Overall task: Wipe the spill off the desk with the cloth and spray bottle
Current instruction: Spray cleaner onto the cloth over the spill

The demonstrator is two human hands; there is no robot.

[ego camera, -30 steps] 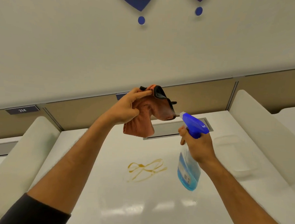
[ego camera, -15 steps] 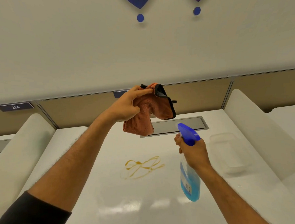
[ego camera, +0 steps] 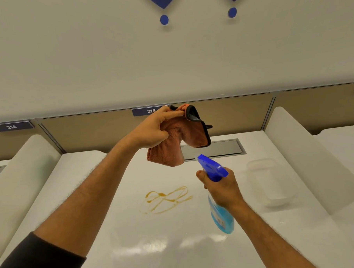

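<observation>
My left hand [ego camera: 152,128] holds an orange cloth [ego camera: 175,146] with a black edge up in the air above the back of the white desk [ego camera: 126,243]. My right hand [ego camera: 220,188] grips a spray bottle [ego camera: 221,216] with a blue head and blue liquid, its nozzle pointing up and left toward the cloth's lower fold. A looping amber spill [ego camera: 167,199] lies on the desk below and between both hands, untouched.
A clear plastic tray [ego camera: 271,182] sits on the desk to the right. A grey cable slot [ego camera: 224,148] runs along the desk's back. White curved dividers [ego camera: 18,167] flank both sides, with tan panels labelled 214 and 215 behind.
My right hand has lowered the spray bottle, so the nozzle sits below the cloth instead of level with it. The cloth hand has stayed almost still.
</observation>
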